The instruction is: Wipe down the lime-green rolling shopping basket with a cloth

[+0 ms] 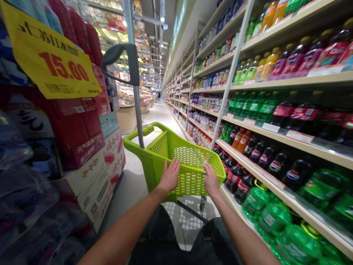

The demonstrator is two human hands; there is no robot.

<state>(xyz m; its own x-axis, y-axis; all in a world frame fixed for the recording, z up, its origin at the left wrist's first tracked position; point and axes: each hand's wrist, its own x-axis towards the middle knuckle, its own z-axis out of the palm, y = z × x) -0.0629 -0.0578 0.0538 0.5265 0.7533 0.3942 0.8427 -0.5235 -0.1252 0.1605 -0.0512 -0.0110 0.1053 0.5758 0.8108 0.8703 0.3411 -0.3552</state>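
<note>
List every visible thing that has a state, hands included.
Left hand: open, fingers fairly straight, on the cart's near rim
Right hand: fingers curled over the cart's rim
Green cart: upright, in the aisle
Yellow price sign: up, tilted, reading 15.00
Cardboard boxes: stacked
Green bottles on the middle shelf: standing in a row
Ceiling light: lit

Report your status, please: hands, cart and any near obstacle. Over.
Left hand laid on near rim of green shopping cart; right hand gripping same rim. Drink shelves at right, stacked cartons left.
</note>
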